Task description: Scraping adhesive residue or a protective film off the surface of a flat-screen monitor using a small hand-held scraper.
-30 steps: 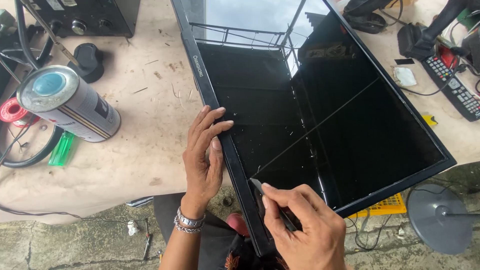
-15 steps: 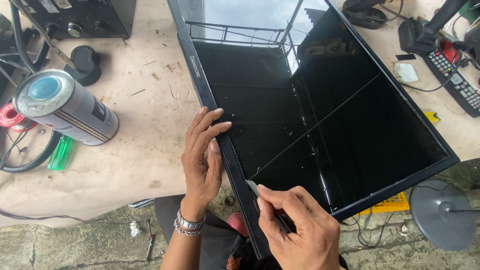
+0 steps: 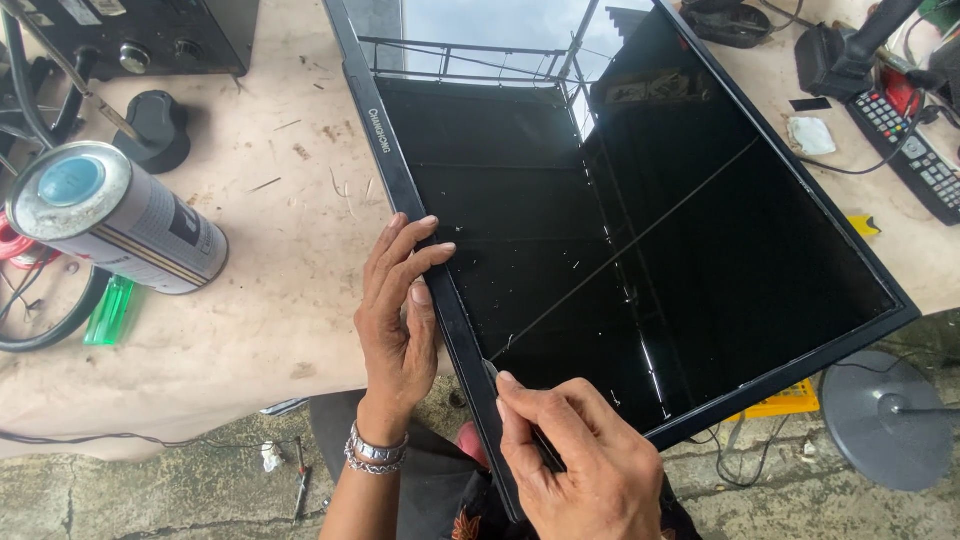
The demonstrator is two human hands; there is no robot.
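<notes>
Flat-panel screen (image 3: 640, 250), face up on bench (image 3: 260, 300): left hand (image 3: 400, 310) flat, steadying near bezel; right hand (image 3: 580, 460) gripping thin prying tool (image 3: 492, 372); keep blade shallow in seam.

On the table (image 3: 260, 330) to your left, a spray can (image 3: 115, 225) lies on its side, with a green plastic piece (image 3: 108, 312) just below it. A remote control (image 3: 915, 160) sits at your far right, and a round grey stand base (image 3: 885, 420) rests on the floor.
</notes>
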